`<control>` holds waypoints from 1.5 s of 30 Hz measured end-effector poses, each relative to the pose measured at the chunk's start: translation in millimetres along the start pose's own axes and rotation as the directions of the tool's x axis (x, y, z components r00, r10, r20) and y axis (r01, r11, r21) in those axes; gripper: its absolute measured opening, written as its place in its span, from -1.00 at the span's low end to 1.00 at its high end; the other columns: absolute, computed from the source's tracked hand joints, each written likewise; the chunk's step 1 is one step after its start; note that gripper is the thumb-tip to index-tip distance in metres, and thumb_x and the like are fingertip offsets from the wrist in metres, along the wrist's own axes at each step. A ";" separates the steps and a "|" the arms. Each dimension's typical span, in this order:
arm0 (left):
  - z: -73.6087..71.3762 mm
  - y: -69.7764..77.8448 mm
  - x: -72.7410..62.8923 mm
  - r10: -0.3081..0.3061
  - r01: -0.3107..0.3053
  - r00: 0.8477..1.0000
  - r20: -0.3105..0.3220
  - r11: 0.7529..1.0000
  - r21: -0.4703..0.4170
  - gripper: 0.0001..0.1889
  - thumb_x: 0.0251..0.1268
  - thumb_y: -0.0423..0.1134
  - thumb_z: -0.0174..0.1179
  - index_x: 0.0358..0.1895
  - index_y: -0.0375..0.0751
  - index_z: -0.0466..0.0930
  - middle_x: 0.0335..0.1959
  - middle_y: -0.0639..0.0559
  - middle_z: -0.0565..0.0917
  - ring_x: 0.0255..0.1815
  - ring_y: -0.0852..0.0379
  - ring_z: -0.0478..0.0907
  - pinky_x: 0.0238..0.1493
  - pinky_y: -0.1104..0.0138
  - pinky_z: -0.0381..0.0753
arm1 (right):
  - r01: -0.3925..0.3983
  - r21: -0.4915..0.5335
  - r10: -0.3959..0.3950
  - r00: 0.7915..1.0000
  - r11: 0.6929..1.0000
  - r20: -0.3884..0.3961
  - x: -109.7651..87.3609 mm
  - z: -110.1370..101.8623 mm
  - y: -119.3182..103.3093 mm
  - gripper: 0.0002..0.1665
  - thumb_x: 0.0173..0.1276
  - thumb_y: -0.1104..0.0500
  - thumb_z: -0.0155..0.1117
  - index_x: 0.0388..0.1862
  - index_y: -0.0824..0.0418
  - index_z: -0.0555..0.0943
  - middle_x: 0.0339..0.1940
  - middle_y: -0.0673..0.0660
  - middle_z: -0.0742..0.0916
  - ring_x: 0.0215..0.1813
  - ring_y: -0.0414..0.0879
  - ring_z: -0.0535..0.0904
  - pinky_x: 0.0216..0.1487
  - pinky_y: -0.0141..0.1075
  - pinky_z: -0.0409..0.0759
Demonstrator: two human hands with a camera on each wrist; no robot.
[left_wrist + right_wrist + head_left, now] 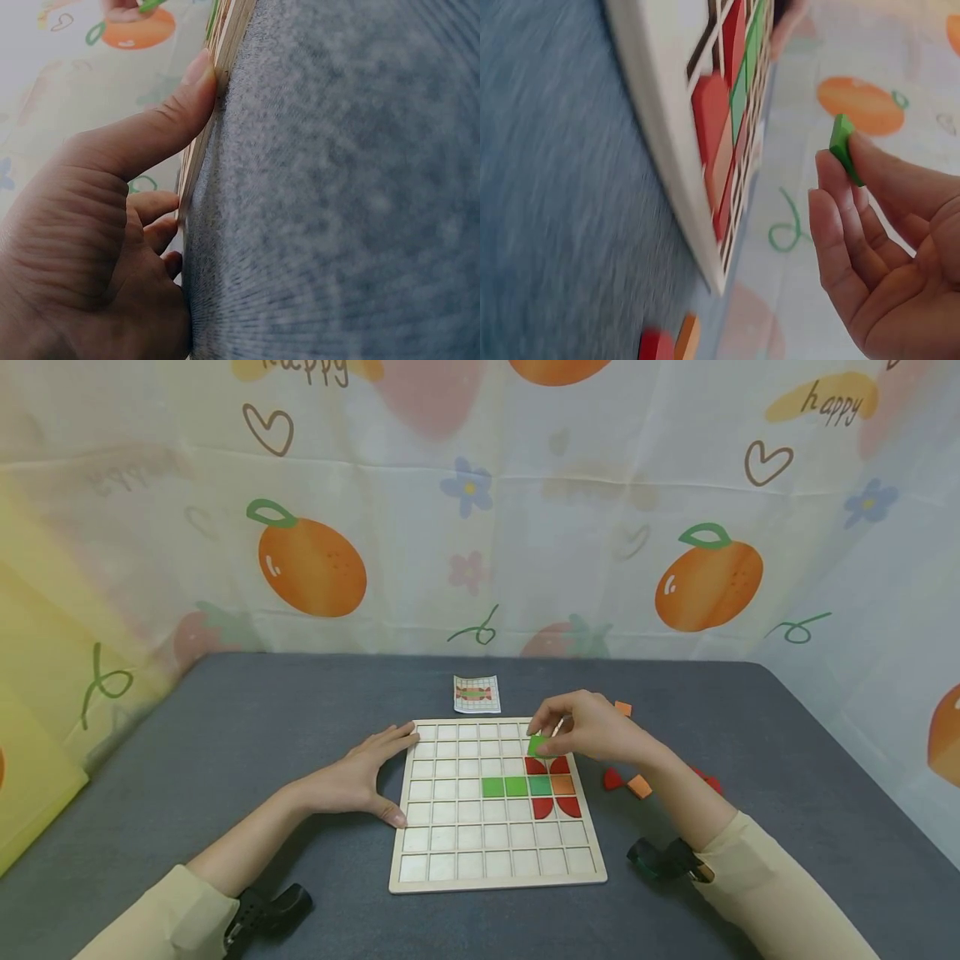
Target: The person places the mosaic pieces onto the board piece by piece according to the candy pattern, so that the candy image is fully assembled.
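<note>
A pale wooden grid board [450, 839] lies flat on the table. My left hand [356, 778] rests at its left edge, thumb and fingers spread apart; in the left wrist view the thumb [169, 124] touches the board's rim. Over the upper right squares, my right hand [588, 727] pinches a green tile [844, 148] between thumb and fingertips, above the board's surface. Set in the board are two bright green squares [504, 787], a teal-green square [539, 786], an orange square [562, 784] and several red rounded pieces [568, 807] above and below that row.
A small printed pattern card [477, 695] lies behind the board. To the right are loose pieces: a red one [612, 778], an orange square [639, 787], another orange piece [623, 708] and red ones [711, 783] partly behind the right forearm. A patterned curtain [480, 568] hangs behind the table.
</note>
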State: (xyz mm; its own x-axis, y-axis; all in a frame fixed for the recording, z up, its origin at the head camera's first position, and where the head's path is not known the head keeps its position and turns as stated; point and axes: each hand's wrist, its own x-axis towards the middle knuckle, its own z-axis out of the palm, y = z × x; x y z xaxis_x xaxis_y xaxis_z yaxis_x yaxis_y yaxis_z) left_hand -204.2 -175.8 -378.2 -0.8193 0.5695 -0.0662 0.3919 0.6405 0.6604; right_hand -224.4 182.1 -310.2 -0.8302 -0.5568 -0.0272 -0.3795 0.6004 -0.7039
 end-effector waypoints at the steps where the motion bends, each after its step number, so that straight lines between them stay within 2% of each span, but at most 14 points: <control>1: 0.0 0.7 -0.3 -0.001 0.001 1.000 0.000 1.000 -0.001 0.23 -0.18 0.14 0.55 0.57 -0.20 0.04 0.66 -0.15 -0.08 0.65 -0.36 -0.25 0.41 -0.45 -0.19 | 0.005 0.013 -0.005 1.000 1.000 0.005 1.3 2.3 -1.4 -0.79 0.25 0.18 0.42 -0.12 0.09 0.71 -0.22 0.04 0.76 -0.20 -0.05 0.69 -0.16 -0.13 0.68; 5: -0.4 2.1 -1.4 0.003 -0.003 1.000 0.002 1.000 -0.006 0.22 -0.17 0.13 0.55 0.57 -0.20 0.04 0.66 -0.17 -0.08 0.64 -0.38 -0.25 0.41 -0.46 -0.20 | 0.024 0.051 -0.026 0.999 0.998 0.036 7.8 10.7 -8.3 -0.80 0.34 0.20 0.34 -0.06 0.13 0.69 -0.19 0.09 0.75 -0.22 0.00 0.73 -0.17 -0.15 0.68; 9: -1.2 2.6 -2.8 0.012 -0.012 1.000 0.005 1.000 -0.010 0.21 -0.16 0.11 0.55 0.57 -0.22 0.03 0.66 -0.18 -0.09 0.64 -0.40 -0.27 0.40 -0.46 -0.21 | 0.058 0.047 -0.060 0.997 0.997 0.057 14.9 18.7 -17.1 -0.79 0.37 0.23 0.30 -0.03 0.14 0.69 -0.17 0.09 0.75 -0.21 -0.04 0.72 -0.20 -0.23 0.64; 17: -1.5 3.3 -2.7 0.013 -0.013 1.000 0.002 1.000 0.005 0.21 -0.15 0.11 0.56 0.57 -0.22 0.05 0.65 -0.19 -0.07 0.63 -0.40 -0.25 0.40 -0.47 -0.19 | 0.118 0.010 -0.118 0.989 0.993 0.086 27.4 35.3 -36.1 -0.78 0.36 0.28 0.28 -0.05 0.11 0.71 -0.16 0.07 0.74 -0.13 -0.15 0.66 -0.14 -0.34 0.65; 21: -1.1 3.6 -2.4 0.020 -0.020 1.000 -0.003 1.000 0.009 0.21 -0.16 0.10 0.56 0.57 -0.22 0.05 0.65 -0.21 -0.06 0.63 -0.42 -0.24 0.39 -0.47 -0.19 | 0.119 0.003 -0.119 0.988 0.993 0.100 34.9 44.0 -41.8 -0.78 0.32 0.31 0.31 -0.11 0.07 0.72 -0.22 0.05 0.75 -0.18 -0.19 0.66 -0.11 -0.36 0.66; 29: -0.1 2.6 -1.0 0.004 -0.004 1.000 -0.004 1.000 0.001 0.22 -0.18 0.12 0.57 0.57 -0.23 0.05 0.65 -0.19 -0.06 0.64 -0.39 -0.25 0.41 -0.45 -0.20 | 0.134 -0.081 -0.118 0.977 0.988 0.178 44.8 56.7 -42.0 -0.80 0.30 0.31 0.35 -0.13 0.10 0.74 -0.33 0.04 0.76 -0.35 -0.26 0.67 -0.26 -0.42 0.62; 34: -1.0 3.7 -0.8 0.004 -0.004 1.000 0.000 1.000 0.001 0.22 -0.16 0.12 0.56 0.57 -0.22 0.04 0.66 -0.17 -0.08 0.64 -0.38 -0.26 0.41 -0.46 -0.21 | 0.163 -0.115 -0.139 0.972 0.980 0.190 45.2 60.1 -41.2 -0.83 0.28 0.30 0.36 -0.19 0.09 0.74 -0.39 0.02 0.78 -0.38 -0.29 0.64 -0.26 -0.43 0.60; 39: -1.7 4.9 -2.2 0.015 -0.015 1.000 0.001 1.000 -0.003 0.21 -0.16 0.10 0.57 0.57 -0.23 0.04 0.65 -0.20 -0.08 0.63 -0.40 -0.27 0.40 -0.46 -0.22 | 0.143 -0.150 -0.113 0.975 0.978 0.192 45.1 64.0 -40.5 -0.86 0.25 0.30 0.39 -0.27 0.07 0.74 -0.44 -0.02 0.77 -0.42 -0.31 0.59 -0.30 -0.45 0.56; 45: -1.5 5.1 -3.1 0.007 -0.007 1.000 0.003 1.000 -0.010 0.21 -0.16 0.08 0.57 0.57 -0.24 0.03 0.65 -0.20 -0.09 0.64 -0.40 -0.28 0.41 -0.46 -0.23 | 0.129 -0.131 -0.101 0.974 0.983 0.201 45.2 66.4 -40.7 -0.89 0.22 0.30 0.42 -0.32 0.09 0.75 -0.45 -0.01 0.79 -0.43 -0.31 0.62 -0.32 -0.45 0.58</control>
State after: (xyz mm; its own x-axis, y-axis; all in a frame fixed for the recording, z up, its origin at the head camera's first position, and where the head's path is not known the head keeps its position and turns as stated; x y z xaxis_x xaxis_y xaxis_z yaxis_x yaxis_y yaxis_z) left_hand -200.3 -175.1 -373.5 -0.8153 0.5755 -0.0637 0.3934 0.6313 0.6683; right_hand -219.4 94.4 -329.9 -0.6885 -0.7185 -0.0980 -0.5338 0.5937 -0.6022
